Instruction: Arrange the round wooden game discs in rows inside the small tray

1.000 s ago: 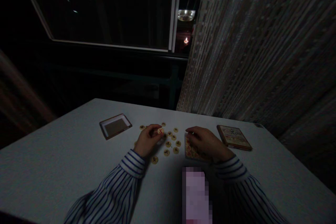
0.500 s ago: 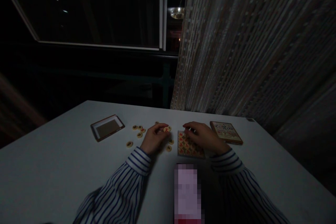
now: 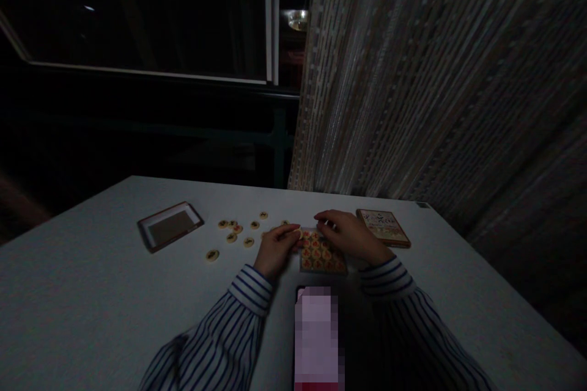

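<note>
My left hand pinches a round game piece at the upper left corner of a small clear tray. Rows of round pieces with red characters fill much of that tray. Over its upper right side is my right hand, thumb and forefinger bent toward each other; whether anything is between them is hidden. Several loose round pieces with dark or red characters lie on the white table to the left of my left hand.
An open shallow box lies at the left, a printed box lid at the right. A phone with a blurred screen is at the near edge. Behind the table hang a string curtain and a dark window.
My left hand has moved right with its piece, from among the loose pieces to the tray's corner. My right hand stays over the tray. The view has shifted slightly.
</note>
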